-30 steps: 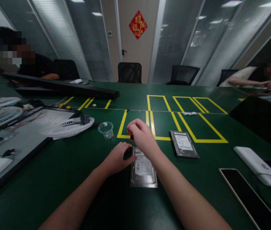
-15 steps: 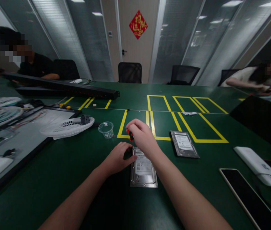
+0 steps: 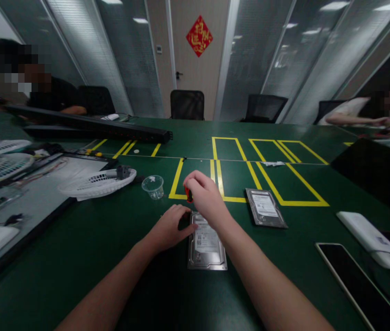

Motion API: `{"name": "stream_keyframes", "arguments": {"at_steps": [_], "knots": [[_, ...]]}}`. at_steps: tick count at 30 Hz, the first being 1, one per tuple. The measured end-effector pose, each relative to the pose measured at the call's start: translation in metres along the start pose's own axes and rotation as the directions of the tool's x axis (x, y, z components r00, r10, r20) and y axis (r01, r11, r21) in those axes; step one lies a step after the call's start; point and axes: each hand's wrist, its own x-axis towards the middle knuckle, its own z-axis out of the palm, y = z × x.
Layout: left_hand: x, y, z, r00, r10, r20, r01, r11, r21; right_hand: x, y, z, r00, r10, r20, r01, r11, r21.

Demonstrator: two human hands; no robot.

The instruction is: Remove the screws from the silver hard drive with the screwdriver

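A silver hard drive (image 3: 208, 243) with a white label lies flat on the green table in front of me. My left hand (image 3: 172, 227) grips its far left corner, the thumb resting on the label side and the fingers curled at the edge. Above that same corner, my right hand (image 3: 203, 195) is closed around the red and black handle of a screwdriver (image 3: 189, 195). The screwdriver's tip is hidden by my hands. To the right lies a second hard drive (image 3: 266, 208), label up, with neither hand touching it. A clear plastic cup (image 3: 153, 188) stands left of my hands.
On the left are a white fan cover (image 3: 98, 182) and a grey panel (image 3: 48, 188). A phone (image 3: 350, 280) and a white power bank (image 3: 370, 236) lie on the right. Yellow tape (image 3: 236, 199) marks the table. Two people sit across, at far left and far right.
My right hand has turned slightly with the screwdriver, whose handle shows at a different angle. My left hand and both hard drives stay in place.
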Motion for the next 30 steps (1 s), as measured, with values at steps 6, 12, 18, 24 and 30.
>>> {"name": "stream_keyframes", "arguments": {"at_steps": [6, 12, 18, 24, 30], "knots": [[-0.0004, -0.0027, 0.0019, 1.000, -0.010, -0.016, 0.010, 1.000, -0.006, 0.0005, -0.0003, 0.0005, 0.999, 0.021, 0.026, -0.021, 1.000, -0.004], [0.0003, -0.0014, 0.0006, 1.000, -0.009, 0.002, 0.009, 1.000, -0.002, 0.0016, 0.0014, 0.0015, 0.999, 0.053, 0.002, -0.053, 0.998, 0.025], [-0.0001, -0.0005, 0.0000, 1.000, -0.006, -0.005, 0.006, 1.000, 0.003, 0.0007, -0.0009, 0.0019, 0.998, 0.070, 0.002, -0.070, 0.994, 0.078], [-0.0002, -0.0020, 0.0007, 1.000, -0.001, -0.005, 0.001, 1.000, 0.004, 0.0005, 0.0007, 0.0014, 0.998, 0.067, 0.001, -0.067, 0.996, 0.062], [0.0000, -0.0002, 0.0002, 1.000, -0.011, -0.001, 0.011, 1.000, 0.005, 0.0020, 0.0064, 0.0005, 1.000, 0.007, -0.030, -0.007, 1.000, 0.012]]}}
